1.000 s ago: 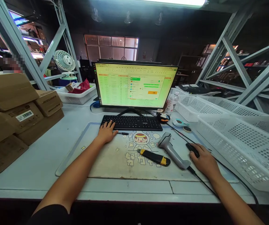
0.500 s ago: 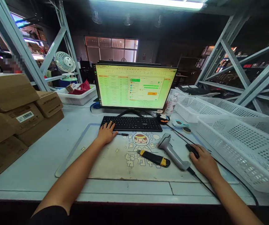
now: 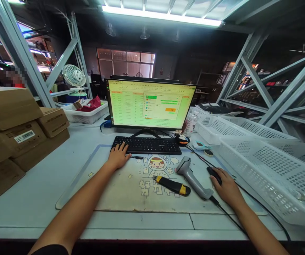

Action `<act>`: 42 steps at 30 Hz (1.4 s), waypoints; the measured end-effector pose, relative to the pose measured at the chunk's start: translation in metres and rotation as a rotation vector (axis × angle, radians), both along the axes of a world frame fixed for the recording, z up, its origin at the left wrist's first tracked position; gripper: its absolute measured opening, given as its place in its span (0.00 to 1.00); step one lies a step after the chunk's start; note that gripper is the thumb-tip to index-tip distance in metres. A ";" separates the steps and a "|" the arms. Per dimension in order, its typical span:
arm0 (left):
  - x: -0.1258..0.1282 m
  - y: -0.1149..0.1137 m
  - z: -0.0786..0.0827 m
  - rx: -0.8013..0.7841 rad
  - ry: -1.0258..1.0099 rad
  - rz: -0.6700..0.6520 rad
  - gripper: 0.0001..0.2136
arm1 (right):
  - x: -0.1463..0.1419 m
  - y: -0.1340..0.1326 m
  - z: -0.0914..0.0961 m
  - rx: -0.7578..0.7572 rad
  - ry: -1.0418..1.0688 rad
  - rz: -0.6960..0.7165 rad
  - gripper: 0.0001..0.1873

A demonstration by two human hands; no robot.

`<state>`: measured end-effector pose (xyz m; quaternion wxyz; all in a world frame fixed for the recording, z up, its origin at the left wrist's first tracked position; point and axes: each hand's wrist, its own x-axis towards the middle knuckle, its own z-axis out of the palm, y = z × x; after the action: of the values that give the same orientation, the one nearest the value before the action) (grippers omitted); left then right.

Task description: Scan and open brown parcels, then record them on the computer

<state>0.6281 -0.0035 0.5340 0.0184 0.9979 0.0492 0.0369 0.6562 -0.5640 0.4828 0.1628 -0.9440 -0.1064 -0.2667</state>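
Note:
My left hand (image 3: 117,157) rests with its fingers on the front left corner of a black keyboard (image 3: 147,145), holding nothing. A small black pen (image 3: 137,157) lies just to its right. My right hand (image 3: 225,186) is curled over a black corded mouse (image 3: 214,175). Left of that hand, a grey corded barcode scanner (image 3: 192,179) lies on its side on a printed desk mat (image 3: 120,191). A black and yellow utility knife (image 3: 172,186) lies beside the scanner, between my hands. A lit monitor (image 3: 149,104) showing a spreadsheet stands behind the keyboard.
Stacked cardboard boxes (image 3: 16,138) fill the left of the bench. Large white perforated plastic baskets (image 3: 272,173) crowd the right, and a smaller one (image 3: 83,115) holds red items behind. A plastic bottle (image 3: 192,122) stands beyond the mouse. Steel shelving frames surround the bench.
The whole scene sits lower in the picture as my head tilts up. My hands stay on the keyboard and the mouse, and nothing on the bench has moved.

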 end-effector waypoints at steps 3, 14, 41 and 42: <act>0.000 0.000 -0.001 0.001 -0.006 -0.004 0.32 | 0.001 0.000 0.000 0.011 0.019 -0.013 0.30; 0.000 -0.001 0.000 -0.008 -0.001 -0.002 0.32 | -0.004 0.004 0.005 0.026 0.031 -0.016 0.30; 0.004 0.002 -0.001 -0.133 0.004 0.007 0.34 | 0.012 -0.004 0.007 0.025 0.112 -0.040 0.35; 0.004 0.002 -0.001 -0.134 0.004 0.008 0.34 | 0.010 -0.003 0.009 0.022 0.111 -0.032 0.36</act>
<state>0.6319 -0.0017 0.5332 0.0847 0.9944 0.0554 0.0316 0.6664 -0.5667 0.4922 0.1747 -0.9570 -0.0792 -0.2175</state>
